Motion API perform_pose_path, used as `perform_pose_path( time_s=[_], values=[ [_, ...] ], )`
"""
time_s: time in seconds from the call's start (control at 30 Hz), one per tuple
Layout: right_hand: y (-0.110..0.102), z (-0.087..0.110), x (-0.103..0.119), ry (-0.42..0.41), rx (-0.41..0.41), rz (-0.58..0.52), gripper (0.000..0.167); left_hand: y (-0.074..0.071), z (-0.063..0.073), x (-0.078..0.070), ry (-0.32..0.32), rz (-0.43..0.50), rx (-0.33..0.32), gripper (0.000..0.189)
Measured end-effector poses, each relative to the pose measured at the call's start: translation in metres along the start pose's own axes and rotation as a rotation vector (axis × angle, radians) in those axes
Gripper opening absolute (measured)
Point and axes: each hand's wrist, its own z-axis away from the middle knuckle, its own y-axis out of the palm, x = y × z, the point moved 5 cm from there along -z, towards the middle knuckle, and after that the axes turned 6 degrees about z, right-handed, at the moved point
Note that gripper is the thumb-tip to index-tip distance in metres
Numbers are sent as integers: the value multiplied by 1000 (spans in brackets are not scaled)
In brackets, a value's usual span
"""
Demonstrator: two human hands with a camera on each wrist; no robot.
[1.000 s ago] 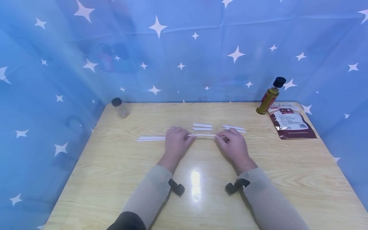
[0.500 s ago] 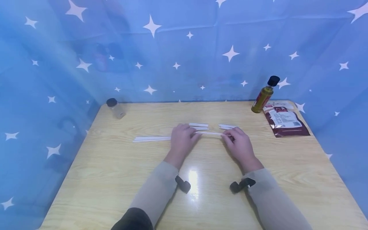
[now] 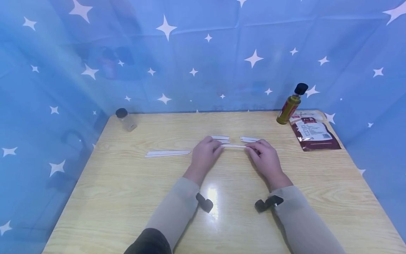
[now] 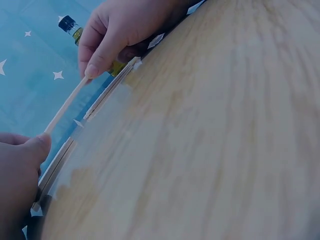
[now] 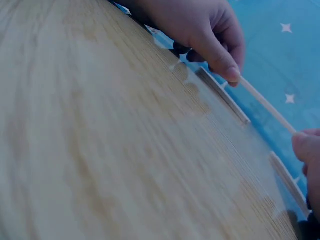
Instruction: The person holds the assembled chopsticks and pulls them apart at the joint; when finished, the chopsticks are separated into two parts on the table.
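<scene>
A thin white stick (image 3: 234,146) spans the gap between both hands in the head view. My left hand (image 3: 204,155) pinches its left end between thumb and fingers; my right hand (image 3: 265,157) pinches the other end. Seen from the left wrist, the stick (image 4: 65,107) is straight and raised above the tabletop. Just behind the hands lie two small groups of similar white sticks, a middle group (image 3: 220,138) partly hidden by the left hand and a right group (image 3: 248,139) partly covered by the right hand. Longer white sticks (image 3: 168,153) lie left of the left hand.
At the back left stands a small clear jar (image 3: 127,120) with a black lid. A bottle (image 3: 288,108) of yellow-green liquid stands at the back right, beside a maroon and white packet (image 3: 314,132). Blue star-patterned cloth (image 3: 190,53) surrounds the wooden table (image 3: 111,197).
Both hands have shifted a little to the right over the table with the stick between them. More of the long sticks on the left now shows. The head view has turned slightly.
</scene>
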Motion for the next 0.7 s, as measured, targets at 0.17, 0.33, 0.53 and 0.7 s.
perform_pose_path(
  time_s=[0.17, 0.33, 0.53, 0.7],
  values=[
    [1, 0, 2, -3, 32, 5, 13, 1, -1, 1, -14, 27, 25, 21],
    [2, 0, 0, 18, 38, -9, 12, 3, -1, 3, -33, 52, 55, 21],
    [2, -1, -2, 16, 51, -23, 11, 4, -3, 6, -54, 102, 87, 21],
    [1, -2, -7, 34, 77, -51, 11, 3, -2, 6, -49, 156, 100, 20]
  ],
)
